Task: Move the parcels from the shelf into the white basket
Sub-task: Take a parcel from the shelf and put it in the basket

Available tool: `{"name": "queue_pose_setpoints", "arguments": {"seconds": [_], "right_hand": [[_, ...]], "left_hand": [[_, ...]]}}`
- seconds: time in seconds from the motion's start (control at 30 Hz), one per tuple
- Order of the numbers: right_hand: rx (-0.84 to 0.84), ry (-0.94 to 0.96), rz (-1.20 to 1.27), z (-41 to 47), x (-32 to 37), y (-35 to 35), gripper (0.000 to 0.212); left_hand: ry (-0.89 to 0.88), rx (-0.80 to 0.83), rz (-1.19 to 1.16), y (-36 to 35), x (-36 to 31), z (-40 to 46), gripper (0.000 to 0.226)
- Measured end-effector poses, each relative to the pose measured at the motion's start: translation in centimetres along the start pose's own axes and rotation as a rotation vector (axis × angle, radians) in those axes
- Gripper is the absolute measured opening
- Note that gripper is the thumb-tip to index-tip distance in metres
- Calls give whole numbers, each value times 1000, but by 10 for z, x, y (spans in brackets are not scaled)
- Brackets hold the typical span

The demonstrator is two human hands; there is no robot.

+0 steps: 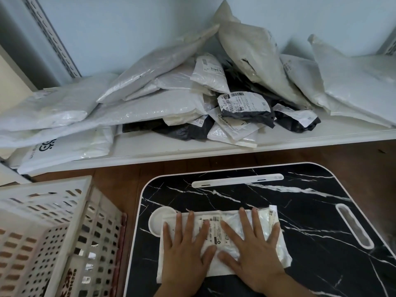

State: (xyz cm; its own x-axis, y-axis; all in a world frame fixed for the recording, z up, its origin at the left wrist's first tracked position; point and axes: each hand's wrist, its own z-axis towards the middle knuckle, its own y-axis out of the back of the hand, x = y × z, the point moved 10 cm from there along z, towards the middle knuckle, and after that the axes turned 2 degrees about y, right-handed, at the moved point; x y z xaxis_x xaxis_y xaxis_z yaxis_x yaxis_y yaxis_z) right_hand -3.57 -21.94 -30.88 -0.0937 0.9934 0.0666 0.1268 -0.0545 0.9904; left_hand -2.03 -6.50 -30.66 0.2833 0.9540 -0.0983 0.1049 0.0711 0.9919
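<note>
A white plastic parcel (214,232) with a printed label lies flat on the black marble-patterned lap table (300,211). My left hand (184,251) presses its left half with fingers spread and straight. My right hand (252,249) lies flat on its right half the same way. The white slotted basket (53,228) stands at the lower left, beside the table. On the white shelf (192,148) behind sits a heap of several white and dark grey parcels (192,99).
The lap table has a white handle slot (237,180) at its far edge, another slot (353,226) on the right and a round recess (159,220) partly under the parcel. Brown wooden floor (117,185) shows between shelf, basket and table. A perforated shelf upright (49,35) rises at top left.
</note>
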Motion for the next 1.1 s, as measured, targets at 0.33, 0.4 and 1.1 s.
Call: {"name": "queue_pose_setpoints", "arguments": {"seconds": [0.33,0.4,1.1], "right_hand": [[-30,-12,-26,17,-8,7,56],[-18,-7,-31,17,-8,2,57],[145,-90,82,-4,-43,41,78]], "left_hand": [[-58,-35,12,7,-24,1,51],[-68,-37,20,4,-25,2,51],[342,320,-124,37,37,17,116]]}}
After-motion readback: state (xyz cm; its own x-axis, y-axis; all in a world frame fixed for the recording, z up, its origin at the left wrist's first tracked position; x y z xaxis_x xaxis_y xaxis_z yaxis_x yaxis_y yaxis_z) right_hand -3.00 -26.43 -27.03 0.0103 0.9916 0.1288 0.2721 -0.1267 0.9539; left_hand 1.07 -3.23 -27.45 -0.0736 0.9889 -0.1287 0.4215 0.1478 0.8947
